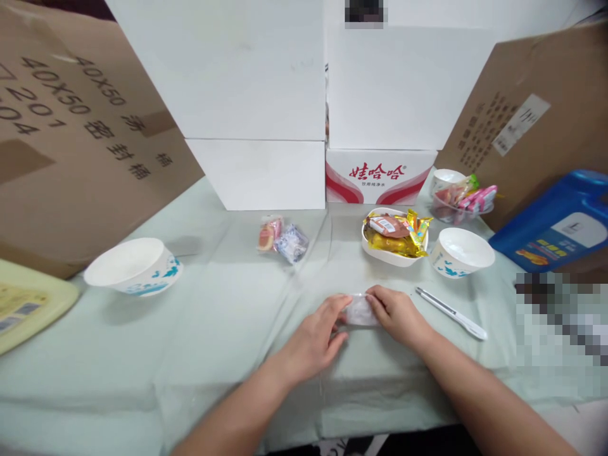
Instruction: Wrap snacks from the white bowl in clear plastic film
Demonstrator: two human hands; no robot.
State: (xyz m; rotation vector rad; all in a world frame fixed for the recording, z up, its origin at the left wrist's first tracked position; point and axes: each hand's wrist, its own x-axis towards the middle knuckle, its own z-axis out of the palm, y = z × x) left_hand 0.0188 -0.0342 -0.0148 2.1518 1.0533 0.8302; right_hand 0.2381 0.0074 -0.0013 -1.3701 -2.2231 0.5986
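A small clear plastic packet [361,311] is between my two hands, just above or on the pale green tablecloth [213,329]. My left hand [319,335] pinches its left edge, with the thumb set lower and apart from the forefinger. On the packet's upper right corner, my right hand [396,315] closes with thumb and fingers. What the packet contains is too faint to make out. To the right of my right hand lies a white utility knife [451,313]. Beyond my hands are two wrapped snacks, one pink [270,234] and one blue and white [291,244].
A white dish [395,258] holds gold and brown wrapped snacks. Beside it stands a paper bowl [463,253], with a clear bowl of sweets [463,206] behind. Another paper bowl [135,266] is at left. White boxes [275,174], cardboard and a blue bottle [560,221] border the table.
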